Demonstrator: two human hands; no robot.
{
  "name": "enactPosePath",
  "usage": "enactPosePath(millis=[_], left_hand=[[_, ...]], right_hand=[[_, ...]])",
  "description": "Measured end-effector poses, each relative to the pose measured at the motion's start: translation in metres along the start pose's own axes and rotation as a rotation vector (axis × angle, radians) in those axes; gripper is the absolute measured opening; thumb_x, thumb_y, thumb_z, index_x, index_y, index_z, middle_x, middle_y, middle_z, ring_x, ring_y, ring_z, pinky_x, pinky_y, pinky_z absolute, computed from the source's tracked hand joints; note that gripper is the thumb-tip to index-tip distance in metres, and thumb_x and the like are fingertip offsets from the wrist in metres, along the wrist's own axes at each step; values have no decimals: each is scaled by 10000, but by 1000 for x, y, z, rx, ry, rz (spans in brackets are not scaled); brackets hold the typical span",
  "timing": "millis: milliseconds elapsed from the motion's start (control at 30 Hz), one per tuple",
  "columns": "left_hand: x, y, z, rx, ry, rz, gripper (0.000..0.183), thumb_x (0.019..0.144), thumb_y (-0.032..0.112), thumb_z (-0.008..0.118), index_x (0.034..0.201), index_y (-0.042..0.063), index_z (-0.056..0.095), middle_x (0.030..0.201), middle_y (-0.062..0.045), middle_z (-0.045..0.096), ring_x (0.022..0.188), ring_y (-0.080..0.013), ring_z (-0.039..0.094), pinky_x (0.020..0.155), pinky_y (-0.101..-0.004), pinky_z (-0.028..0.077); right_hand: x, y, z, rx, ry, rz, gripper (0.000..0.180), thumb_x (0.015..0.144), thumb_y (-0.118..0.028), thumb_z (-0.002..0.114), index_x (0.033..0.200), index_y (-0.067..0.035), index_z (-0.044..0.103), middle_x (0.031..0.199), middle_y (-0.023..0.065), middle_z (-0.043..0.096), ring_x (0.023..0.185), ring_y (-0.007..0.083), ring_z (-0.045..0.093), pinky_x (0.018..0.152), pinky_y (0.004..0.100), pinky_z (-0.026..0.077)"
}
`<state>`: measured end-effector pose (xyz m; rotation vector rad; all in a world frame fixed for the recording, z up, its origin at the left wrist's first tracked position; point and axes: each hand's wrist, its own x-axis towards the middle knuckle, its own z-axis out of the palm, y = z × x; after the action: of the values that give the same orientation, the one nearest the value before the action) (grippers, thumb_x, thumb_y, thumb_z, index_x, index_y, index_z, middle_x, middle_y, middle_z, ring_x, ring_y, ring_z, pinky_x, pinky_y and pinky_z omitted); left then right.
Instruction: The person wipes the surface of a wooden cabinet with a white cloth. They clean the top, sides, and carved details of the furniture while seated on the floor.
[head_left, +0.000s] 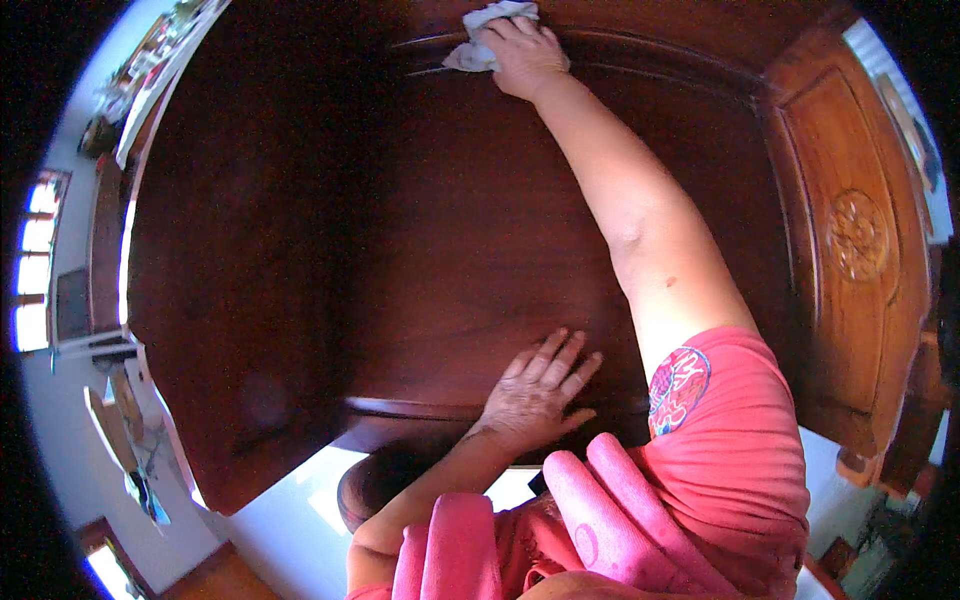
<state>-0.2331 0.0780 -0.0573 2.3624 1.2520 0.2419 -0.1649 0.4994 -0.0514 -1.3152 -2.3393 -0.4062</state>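
A dark polished wooden bench with a wide flat seat (465, 225) fills the middle of the head view. At the far side, my right hand (526, 56) presses a crumpled whitish cloth (480, 54) against the moulding where the seat meets the backrest. The palm covers part of the cloth. Nearer to me, my left hand (534, 394) lies palm down on the seat by its front edge, fingers spread, holding nothing.
A carved wooden side panel (855, 240) with a round relief stands on the right. A second dark wooden panel (247, 262) rises on the left. Windows (37, 262) and a cluttered surface (142, 67) lie beyond it.
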Motion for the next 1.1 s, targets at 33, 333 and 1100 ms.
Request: enactPosePath(millis=[33, 333, 1100], left_hand=[[1, 3, -2, 16, -16, 0, 792, 831, 568, 690, 1502, 235, 432, 1572, -123, 347, 1468, -323, 291, 1128, -521, 329], [5, 10, -1, 110, -22, -5, 773, 801, 552, 734, 1470, 266, 471, 1559, -119, 349, 1428, -348, 335, 1064, -528, 376], [9, 17, 0, 168, 15, -11, 781, 746, 495, 788, 1426, 231, 509, 1522, -137, 392, 1394, -386, 372, 1044, -566, 368]], right_hand=[[-13, 23, -17, -24, -42, 45, 657, 749, -210, 754, 1368, -259, 540, 1362, -24, 511, 1318, 222, 449, 1048, 449, 425], [-129, 242, -50, -222, 85, 444, 619, 738, -230, 762, 1311, -256, 531, 1320, 49, 535, 1247, 303, 518, 1008, 467, 484], [-128, 224, -69, -37, -34, 369, 635, 787, -224, 743, 1371, -127, 515, 1408, 126, 490, 1315, 327, 483, 1084, 446, 436]])
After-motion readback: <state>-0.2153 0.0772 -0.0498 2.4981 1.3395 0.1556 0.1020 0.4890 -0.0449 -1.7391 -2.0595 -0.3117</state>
